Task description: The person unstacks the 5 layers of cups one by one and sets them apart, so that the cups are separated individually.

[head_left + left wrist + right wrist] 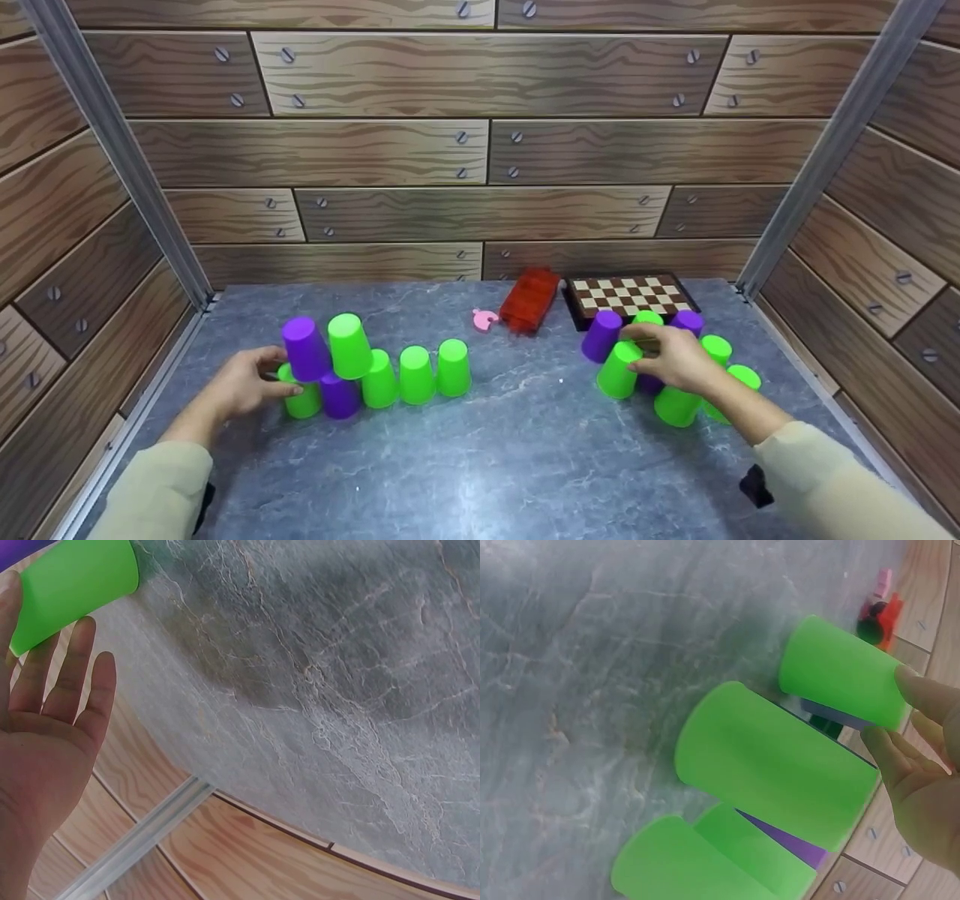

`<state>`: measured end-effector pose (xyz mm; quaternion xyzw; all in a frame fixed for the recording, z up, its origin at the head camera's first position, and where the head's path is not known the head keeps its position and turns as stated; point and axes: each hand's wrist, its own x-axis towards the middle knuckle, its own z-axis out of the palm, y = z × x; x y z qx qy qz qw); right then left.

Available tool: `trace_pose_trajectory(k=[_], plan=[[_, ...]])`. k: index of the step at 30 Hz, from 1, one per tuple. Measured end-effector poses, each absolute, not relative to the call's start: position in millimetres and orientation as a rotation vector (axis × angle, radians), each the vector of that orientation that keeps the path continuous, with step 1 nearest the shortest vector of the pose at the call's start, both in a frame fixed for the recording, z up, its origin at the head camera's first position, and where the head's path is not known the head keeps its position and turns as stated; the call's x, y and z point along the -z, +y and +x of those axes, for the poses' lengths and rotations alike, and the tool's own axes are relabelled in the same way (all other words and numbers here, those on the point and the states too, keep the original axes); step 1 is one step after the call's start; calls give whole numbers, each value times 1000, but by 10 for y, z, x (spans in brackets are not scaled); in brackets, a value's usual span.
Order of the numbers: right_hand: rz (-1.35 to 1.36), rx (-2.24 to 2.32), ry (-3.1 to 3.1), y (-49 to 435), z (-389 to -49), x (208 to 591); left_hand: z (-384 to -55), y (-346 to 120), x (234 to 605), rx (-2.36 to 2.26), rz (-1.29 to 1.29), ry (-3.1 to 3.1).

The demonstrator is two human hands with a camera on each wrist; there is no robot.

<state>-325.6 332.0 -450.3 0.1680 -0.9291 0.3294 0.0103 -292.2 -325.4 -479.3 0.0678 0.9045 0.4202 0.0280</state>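
At the left, upside-down cups stand in a row, with a purple cup and a green cup stacked on top. My left hand holds the row's leftmost green cup between thumb and fingers; in the left wrist view that cup lies against the fingers. Next to it stands a lower purple cup. On the right, my right hand pinches a green cup near its top, thumb on one side and fingers on the other. More green and purple cups cluster around and behind this hand, partly hidden.
Several green cups, including one at the row's right end, continue the left row. Toward the back lie a pink piece, a red mesh bag and a checkered board. Wood-patterned walls enclose the grey tabletop.
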Motion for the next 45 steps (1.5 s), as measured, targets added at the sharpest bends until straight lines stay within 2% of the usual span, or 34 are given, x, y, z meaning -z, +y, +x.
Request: trace_pose_trajectory(k=[9,16,22,33,39,45], plan=[[574,-1013,-2848,3227,-3194,4098,-2908,-3269,4767,-1321,199,2785],[643,-943,-2795,2881,-3156,3834,-2935,-3231,4811,-1320,188,2784],[819,-1036,-2679,2232,-3213,3766,-2943,-3230,4819,-1334,189,2783],[982,-1407,-2551,777,-3277,3714,-2945,-3239,4810,-1336,172,2786],[963,-1490,-2517,107,-3291,3810,-2943,-3231,4811,-1335,130,2780],[882,-1528,-2556,-326,-3269,4011,-2948,-3244,4805,-1332,146,2779]])
